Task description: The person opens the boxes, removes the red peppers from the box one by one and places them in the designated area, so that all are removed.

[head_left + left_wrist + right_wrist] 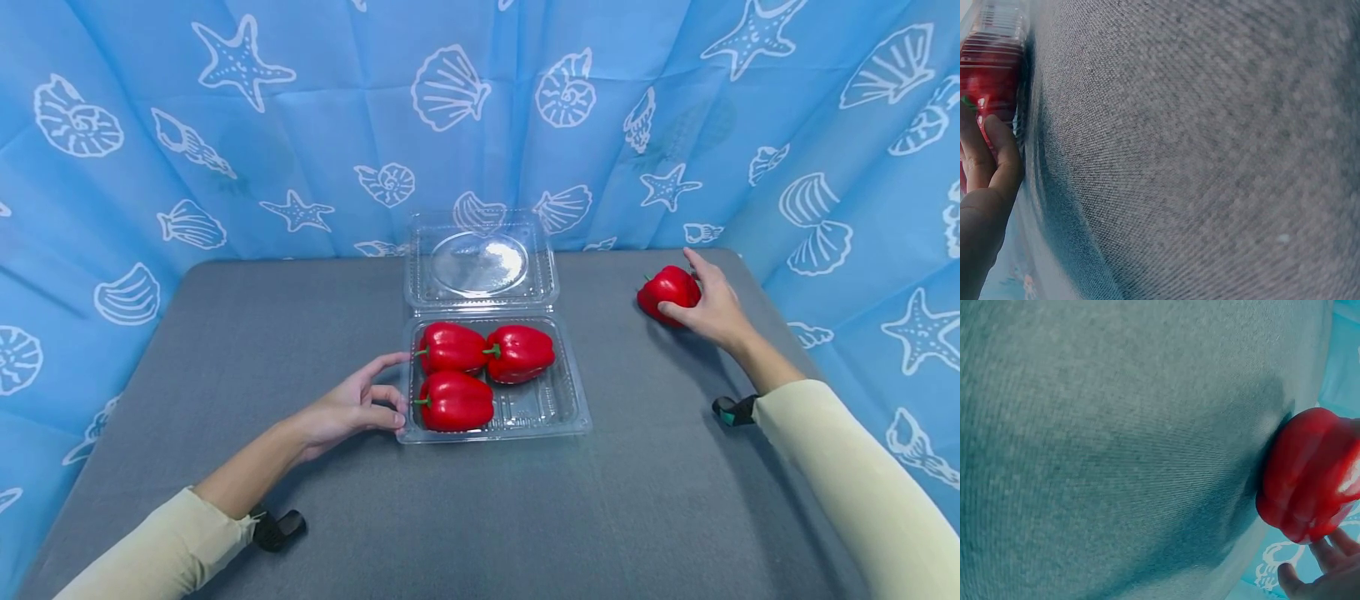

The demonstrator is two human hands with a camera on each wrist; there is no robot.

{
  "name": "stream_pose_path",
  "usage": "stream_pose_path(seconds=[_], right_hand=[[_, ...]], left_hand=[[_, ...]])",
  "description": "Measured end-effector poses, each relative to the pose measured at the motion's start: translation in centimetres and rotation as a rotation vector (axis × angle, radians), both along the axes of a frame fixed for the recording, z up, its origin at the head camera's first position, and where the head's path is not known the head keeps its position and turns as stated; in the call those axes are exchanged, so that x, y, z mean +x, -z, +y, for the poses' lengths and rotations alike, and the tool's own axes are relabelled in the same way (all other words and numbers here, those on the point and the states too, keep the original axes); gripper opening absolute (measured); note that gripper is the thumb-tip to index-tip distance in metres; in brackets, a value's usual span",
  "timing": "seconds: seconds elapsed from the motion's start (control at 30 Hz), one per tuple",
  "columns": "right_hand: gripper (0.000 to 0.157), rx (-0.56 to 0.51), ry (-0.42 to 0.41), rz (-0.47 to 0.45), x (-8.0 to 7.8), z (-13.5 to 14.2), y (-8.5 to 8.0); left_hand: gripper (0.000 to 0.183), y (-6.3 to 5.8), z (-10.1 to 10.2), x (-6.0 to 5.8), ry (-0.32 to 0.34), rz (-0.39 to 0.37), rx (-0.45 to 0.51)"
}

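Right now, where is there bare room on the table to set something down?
Bare table lies between the clear container and right hand, along the container's near side, and left of the container beyond the left hand. The container is crowded: three red peppers leave mainly its near right corner free.

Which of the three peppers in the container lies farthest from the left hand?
The back-right pepper in the clear container. The back-left pepper and the front-left pepper both sit on the left side, nearer the left hand.
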State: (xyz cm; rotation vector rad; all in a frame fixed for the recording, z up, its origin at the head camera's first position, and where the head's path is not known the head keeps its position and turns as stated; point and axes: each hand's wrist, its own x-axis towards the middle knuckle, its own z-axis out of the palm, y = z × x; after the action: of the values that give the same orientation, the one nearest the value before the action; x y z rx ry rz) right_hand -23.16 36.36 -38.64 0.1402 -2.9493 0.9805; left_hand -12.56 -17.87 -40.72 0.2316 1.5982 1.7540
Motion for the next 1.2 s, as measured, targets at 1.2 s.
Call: stream_pose_path(seconds=[1.2], right_hand=[[0.1,-0.029,-0.406,0.116,3.1,-10.2,-3.2]], left_hand=[[0.083,0.1,0.1,-0.1,-0.005,0.002,-0.025]])
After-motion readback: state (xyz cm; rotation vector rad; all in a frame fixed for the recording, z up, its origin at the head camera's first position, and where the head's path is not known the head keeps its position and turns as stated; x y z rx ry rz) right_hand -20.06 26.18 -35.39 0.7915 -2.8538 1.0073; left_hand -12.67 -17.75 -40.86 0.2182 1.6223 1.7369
